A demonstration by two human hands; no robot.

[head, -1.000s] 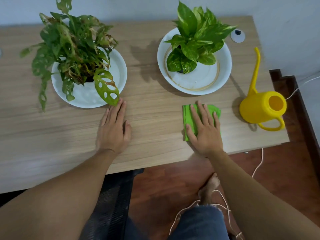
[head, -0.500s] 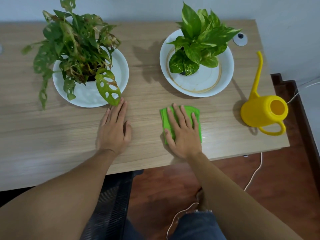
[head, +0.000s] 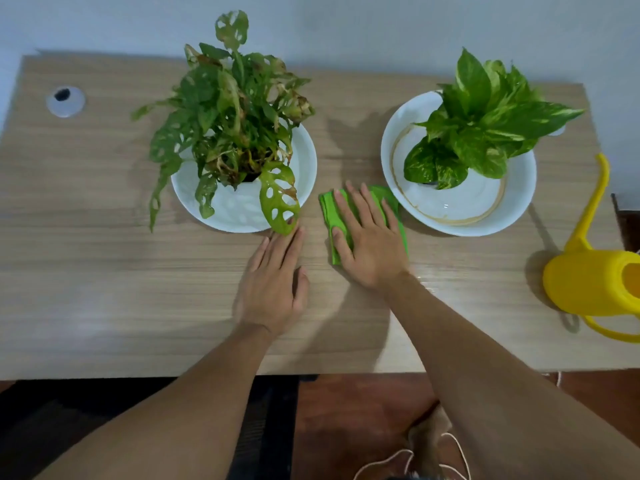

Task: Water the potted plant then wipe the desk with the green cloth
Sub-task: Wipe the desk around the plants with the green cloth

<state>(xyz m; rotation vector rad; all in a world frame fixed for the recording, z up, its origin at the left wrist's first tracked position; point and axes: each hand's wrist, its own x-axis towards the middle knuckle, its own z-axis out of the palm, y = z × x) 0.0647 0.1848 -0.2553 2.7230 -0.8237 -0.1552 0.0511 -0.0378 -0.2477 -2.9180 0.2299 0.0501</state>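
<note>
Head cam: my right hand (head: 372,244) is pressed flat, fingers spread, on the green cloth (head: 363,226), holding it against the desk (head: 104,289).
Cloth sits between the two potted plants' white dishes; my left hand (head: 273,289) lies open and flat beside it, yellow watering can (head: 588,285) far right.

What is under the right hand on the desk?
Under the right hand lies the green cloth, pressed flat on the desk. Its edges show around the fingers; its middle is covered by the palm.
</note>
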